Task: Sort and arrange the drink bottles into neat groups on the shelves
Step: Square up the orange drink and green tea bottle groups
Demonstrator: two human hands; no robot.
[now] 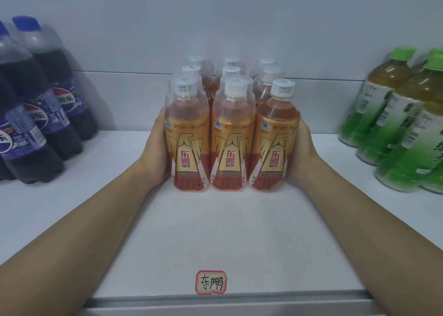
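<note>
- The orange drink bottles (232,133) stand upright in a tight block in the middle of the white shelf (215,231), three across in the front row with more rows behind them.
- My left hand (157,148) presses flat against the outer side of the front left bottle, fingers straight along its label.
- My right hand (303,148) does the same on the outer side of the front right bottle, palm against it, so the block sits squeezed between both hands.
- The back rows are blurred; I think there are three rows, but I cannot count them for sure.
- The dark cola bottles (36,114) with blue caps stand grouped at the left end of the shelf, well apart from the orange block.
- The green tea bottles (398,124) with green caps stand grouped at the right end.
- A small red-edged handwritten label (211,282) is stuck at the shelf's front edge, in line with the orange block.
</note>
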